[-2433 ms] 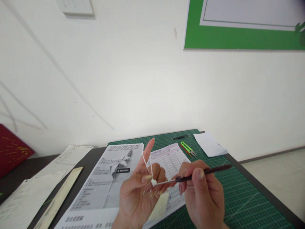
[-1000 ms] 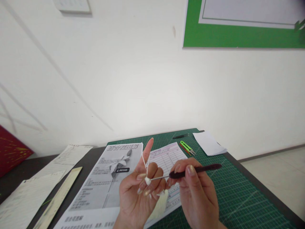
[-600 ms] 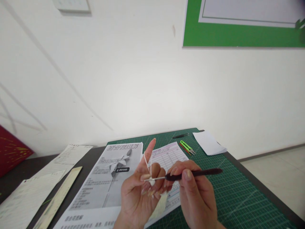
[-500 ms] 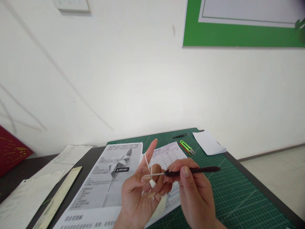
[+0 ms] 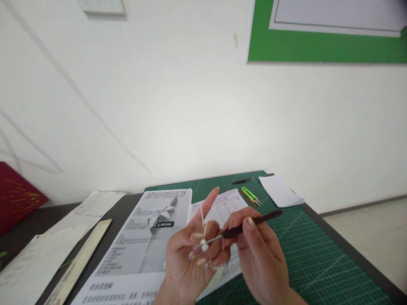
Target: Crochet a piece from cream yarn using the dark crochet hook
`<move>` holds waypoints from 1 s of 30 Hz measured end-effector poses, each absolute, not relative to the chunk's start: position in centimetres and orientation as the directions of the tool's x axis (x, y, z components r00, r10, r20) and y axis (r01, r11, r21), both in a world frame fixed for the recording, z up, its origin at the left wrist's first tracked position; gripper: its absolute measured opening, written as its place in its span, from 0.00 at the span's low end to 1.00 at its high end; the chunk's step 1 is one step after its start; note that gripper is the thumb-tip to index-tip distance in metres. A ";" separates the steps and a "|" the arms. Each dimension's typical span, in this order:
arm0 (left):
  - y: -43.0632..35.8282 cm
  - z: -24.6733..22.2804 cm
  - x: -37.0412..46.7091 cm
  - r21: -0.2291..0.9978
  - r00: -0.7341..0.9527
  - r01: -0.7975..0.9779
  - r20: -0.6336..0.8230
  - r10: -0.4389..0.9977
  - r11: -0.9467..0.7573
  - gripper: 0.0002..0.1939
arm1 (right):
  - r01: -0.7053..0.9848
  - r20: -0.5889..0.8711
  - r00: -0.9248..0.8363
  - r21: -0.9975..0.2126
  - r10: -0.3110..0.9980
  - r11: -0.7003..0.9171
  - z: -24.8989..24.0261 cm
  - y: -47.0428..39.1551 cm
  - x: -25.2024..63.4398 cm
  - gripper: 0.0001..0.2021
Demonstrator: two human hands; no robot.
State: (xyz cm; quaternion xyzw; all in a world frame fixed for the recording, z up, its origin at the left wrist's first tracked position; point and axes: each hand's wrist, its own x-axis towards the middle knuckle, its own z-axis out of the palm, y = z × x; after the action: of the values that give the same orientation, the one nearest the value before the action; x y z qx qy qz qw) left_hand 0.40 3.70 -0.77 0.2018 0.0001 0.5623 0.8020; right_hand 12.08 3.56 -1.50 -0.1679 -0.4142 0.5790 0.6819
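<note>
My left hand (image 5: 193,254) is palm up with its index finger raised and white yarn (image 5: 204,218) looped round that finger. Its other fingers are curled at a small white knotted piece (image 5: 204,245). My right hand (image 5: 260,250) grips the dark handle of a crochet hook (image 5: 251,224). The hook's thin metal shaft points left and down, and its tip is at the white piece, between the two hands. Both hands are above the printed sheets.
A green cutting mat (image 5: 313,250) lies under a picture sheet (image 5: 127,254) and a table sheet (image 5: 233,203). Farther back are green snips (image 5: 250,195), a dark tool (image 5: 242,181) and white paper (image 5: 280,190). A ruler-like strip (image 5: 79,262) and handwritten sheets (image 5: 63,241) lie left.
The hook has tilted, its handle end now higher and its tip lower, at the white piece. My left index finger leans more to the right. The view has shifted slightly.
</note>
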 end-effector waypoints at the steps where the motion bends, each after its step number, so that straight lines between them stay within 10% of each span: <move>1: 3.7 -0.8 0.4 0.324 0.367 -0.902 0.229 0.902 0.284 0.32 | -0.651 0.375 -0.015 -0.708 0.927 0.276 -1.5 3.5 12.0 0.10; 14: 3.9 -0.4 0.4 0.288 0.321 -0.924 0.225 0.920 0.252 0.32 | -0.755 0.352 -0.086 -0.633 0.932 0.170 -0.9 3.6 12.0 0.12; 30: 3.8 -0.4 0.4 0.277 0.283 -0.939 0.287 0.915 0.203 0.31 | -0.570 0.594 0.158 -0.597 0.789 0.564 -2.2 2.6 11.2 0.10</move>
State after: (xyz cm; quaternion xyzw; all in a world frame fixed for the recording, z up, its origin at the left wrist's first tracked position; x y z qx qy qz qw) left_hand 0.41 3.77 -0.41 0.2019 -0.0296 0.5981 0.7750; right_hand 11.19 2.64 -2.17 -0.1171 -0.4658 0.4519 0.7517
